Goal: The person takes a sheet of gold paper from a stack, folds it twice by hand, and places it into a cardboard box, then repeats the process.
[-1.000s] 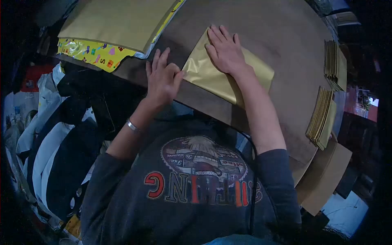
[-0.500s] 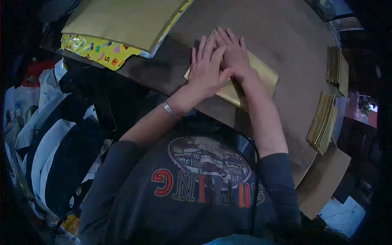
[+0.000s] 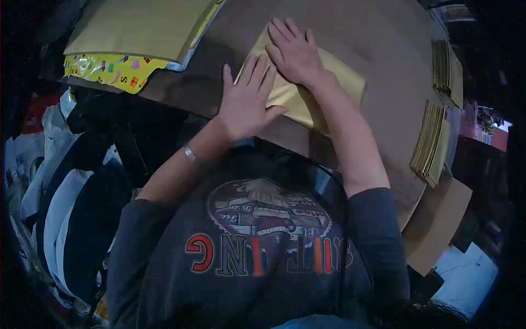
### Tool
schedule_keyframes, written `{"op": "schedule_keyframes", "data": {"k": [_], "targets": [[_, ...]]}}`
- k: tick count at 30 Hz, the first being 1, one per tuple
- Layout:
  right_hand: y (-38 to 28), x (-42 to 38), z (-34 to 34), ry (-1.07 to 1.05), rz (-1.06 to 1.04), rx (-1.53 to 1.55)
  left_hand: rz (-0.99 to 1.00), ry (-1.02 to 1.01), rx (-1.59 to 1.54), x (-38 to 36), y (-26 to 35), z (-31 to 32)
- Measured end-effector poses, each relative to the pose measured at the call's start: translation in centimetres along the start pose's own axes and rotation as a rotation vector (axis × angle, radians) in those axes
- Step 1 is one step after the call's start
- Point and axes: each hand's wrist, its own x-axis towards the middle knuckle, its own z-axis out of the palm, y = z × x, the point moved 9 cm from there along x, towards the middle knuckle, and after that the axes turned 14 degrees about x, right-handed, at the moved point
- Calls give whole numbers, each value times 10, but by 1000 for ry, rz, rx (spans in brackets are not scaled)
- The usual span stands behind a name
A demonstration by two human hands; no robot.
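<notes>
A folded gold sheet (image 3: 339, 77) lies on the brown table surface. My left hand (image 3: 246, 104), with a silver bracelet on the wrist, rests palm down on the sheet's left end, fingers spread and thumb pointing right. My right hand (image 3: 298, 57) is laid flat on the upper part of the same sheet, its fingers stretched toward the far side. The two hands are apart, and the sheet shows between them. Neither hand is wrapped round anything.
Large gold sheets (image 3: 131, 27) lie over a yellow patterned sheet (image 3: 118, 70) at the upper left. Two bundles of folded gold pieces (image 3: 429, 140) (image 3: 442, 66) stand along the right edge. A brown cardboard piece (image 3: 438, 225) is below them.
My hands, close together and overlapping before, have separated. The left hand has moved left and toward me, the right slightly up and left. More of the gold sheet shows between them.
</notes>
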Motion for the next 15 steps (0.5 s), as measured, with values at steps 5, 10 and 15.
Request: {"op": "schedule_keyframes", "data": {"k": [5,10,15], "targets": [[4,2,5,-89,40,-4,148,-49,-106,-10,33,0],[5,4,8,-90,28,22,397,-65,-141,-12,93,-12],[5,6,15,-52,-11,-46,608,-76,-251,-22,154,-7]]}}
